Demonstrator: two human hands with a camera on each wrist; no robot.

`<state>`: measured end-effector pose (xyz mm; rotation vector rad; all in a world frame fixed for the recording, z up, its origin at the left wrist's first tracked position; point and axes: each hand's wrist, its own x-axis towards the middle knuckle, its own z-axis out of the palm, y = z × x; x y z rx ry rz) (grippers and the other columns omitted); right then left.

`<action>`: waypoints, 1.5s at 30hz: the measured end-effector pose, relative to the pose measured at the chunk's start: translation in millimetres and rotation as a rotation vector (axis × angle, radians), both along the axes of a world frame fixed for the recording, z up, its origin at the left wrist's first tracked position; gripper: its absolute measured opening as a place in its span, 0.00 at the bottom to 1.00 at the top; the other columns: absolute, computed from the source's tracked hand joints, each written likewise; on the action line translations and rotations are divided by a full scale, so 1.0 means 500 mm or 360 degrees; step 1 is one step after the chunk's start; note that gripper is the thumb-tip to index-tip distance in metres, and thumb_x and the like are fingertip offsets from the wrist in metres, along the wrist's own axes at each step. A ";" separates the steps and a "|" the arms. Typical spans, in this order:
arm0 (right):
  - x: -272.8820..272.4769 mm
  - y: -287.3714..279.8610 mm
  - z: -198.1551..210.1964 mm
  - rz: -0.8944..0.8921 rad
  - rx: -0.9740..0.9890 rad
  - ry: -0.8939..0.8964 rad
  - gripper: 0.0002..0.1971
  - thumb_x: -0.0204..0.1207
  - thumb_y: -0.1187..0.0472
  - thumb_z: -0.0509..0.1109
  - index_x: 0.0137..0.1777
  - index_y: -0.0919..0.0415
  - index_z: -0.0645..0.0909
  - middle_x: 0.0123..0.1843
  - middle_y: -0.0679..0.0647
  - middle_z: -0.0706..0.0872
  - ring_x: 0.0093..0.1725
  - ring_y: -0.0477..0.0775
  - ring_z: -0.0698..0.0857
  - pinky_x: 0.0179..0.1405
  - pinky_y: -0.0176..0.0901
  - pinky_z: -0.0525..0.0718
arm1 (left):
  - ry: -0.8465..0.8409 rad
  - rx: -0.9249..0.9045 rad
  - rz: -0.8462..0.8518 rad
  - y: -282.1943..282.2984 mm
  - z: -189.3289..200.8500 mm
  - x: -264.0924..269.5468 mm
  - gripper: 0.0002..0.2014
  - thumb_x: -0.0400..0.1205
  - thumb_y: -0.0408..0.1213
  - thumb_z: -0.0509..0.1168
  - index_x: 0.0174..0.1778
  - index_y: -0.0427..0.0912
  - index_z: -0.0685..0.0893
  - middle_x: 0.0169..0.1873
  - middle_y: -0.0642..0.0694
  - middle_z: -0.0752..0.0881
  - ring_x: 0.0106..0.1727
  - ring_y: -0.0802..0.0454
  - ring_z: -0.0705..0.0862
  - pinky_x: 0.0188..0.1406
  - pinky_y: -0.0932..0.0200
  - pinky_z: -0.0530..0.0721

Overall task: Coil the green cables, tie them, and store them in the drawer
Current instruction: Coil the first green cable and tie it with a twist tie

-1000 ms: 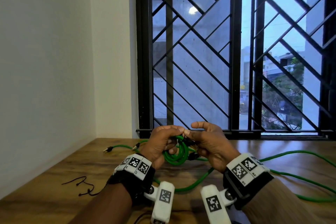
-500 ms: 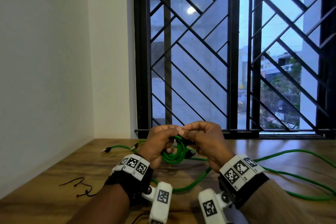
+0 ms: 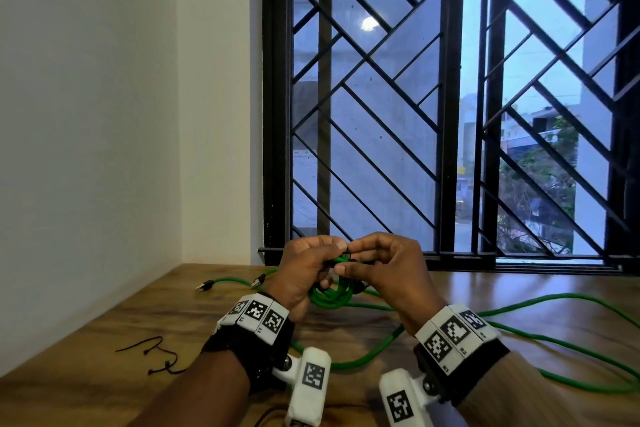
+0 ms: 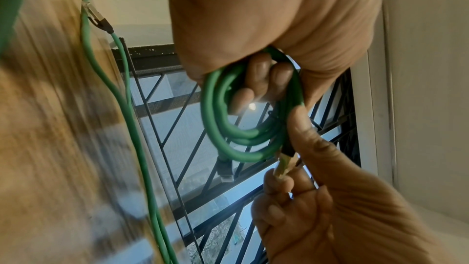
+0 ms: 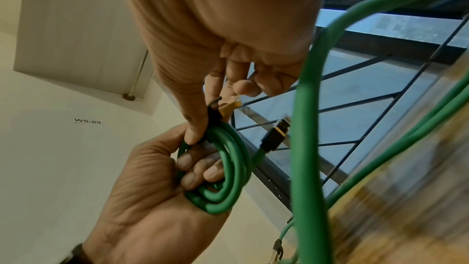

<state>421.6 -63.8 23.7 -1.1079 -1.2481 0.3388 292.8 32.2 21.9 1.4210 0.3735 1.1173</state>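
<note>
Two hands meet above the bench. The left hand grips the green coil, and the right hand pinches a black tie on it (fingers now curled in tighter than before). The tying looks nearly done; other cables wait loose.

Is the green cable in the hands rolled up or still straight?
Rolled up. The cable sits in round loops, with the left hand curled round them and the right hand pinching at their edge.
</note>
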 end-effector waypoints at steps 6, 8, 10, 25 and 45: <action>0.000 0.007 -0.006 -0.0174 0.0134 -0.0206 0.15 0.61 0.65 0.92 0.43 0.57 0.91 0.38 0.56 0.93 0.39 0.65 0.93 0.34 0.65 0.94 | 0.0014 0.0021 -0.0067 -0.012 0.008 -0.006 0.05 0.87 0.31 0.66 0.49 0.32 0.84 0.16 0.53 0.79 0.16 0.62 0.73 0.18 0.66 0.70; -0.001 0.005 -0.002 -0.0201 0.0153 -0.0281 0.15 0.61 0.63 0.92 0.44 0.56 0.90 0.38 0.55 0.93 0.39 0.62 0.93 0.34 0.62 0.94 | 0.0016 0.0032 -0.0079 -0.012 0.011 -0.008 0.06 0.87 0.31 0.66 0.49 0.31 0.84 0.16 0.53 0.78 0.15 0.61 0.70 0.18 0.65 0.70; -0.003 -0.001 0.002 -0.0229 0.0187 -0.0369 0.16 0.62 0.63 0.92 0.45 0.54 0.89 0.37 0.53 0.92 0.37 0.56 0.92 0.32 0.51 0.93 | 0.0020 0.0039 -0.0089 -0.009 0.011 -0.010 0.07 0.86 0.33 0.68 0.46 0.32 0.86 0.16 0.52 0.76 0.16 0.59 0.66 0.19 0.63 0.71; 0.006 0.008 0.001 -0.0295 0.0310 -0.0478 0.13 0.60 0.65 0.92 0.42 0.56 0.94 0.38 0.45 0.94 0.38 0.40 0.92 0.37 0.32 0.87 | -0.0008 0.0042 -0.0169 -0.008 0.009 -0.007 0.10 0.88 0.32 0.65 0.43 0.33 0.86 0.16 0.49 0.68 0.16 0.59 0.65 0.19 0.62 0.76; 0.008 -0.002 0.006 -0.0319 0.0308 -0.0630 0.16 0.60 0.65 0.92 0.44 0.56 0.90 0.38 0.45 0.90 0.31 0.34 0.83 0.30 0.25 0.77 | -0.0013 0.0111 -0.0036 -0.028 0.005 0.010 0.11 0.90 0.35 0.62 0.55 0.29 0.84 0.32 0.42 0.86 0.23 0.57 0.73 0.17 0.64 0.71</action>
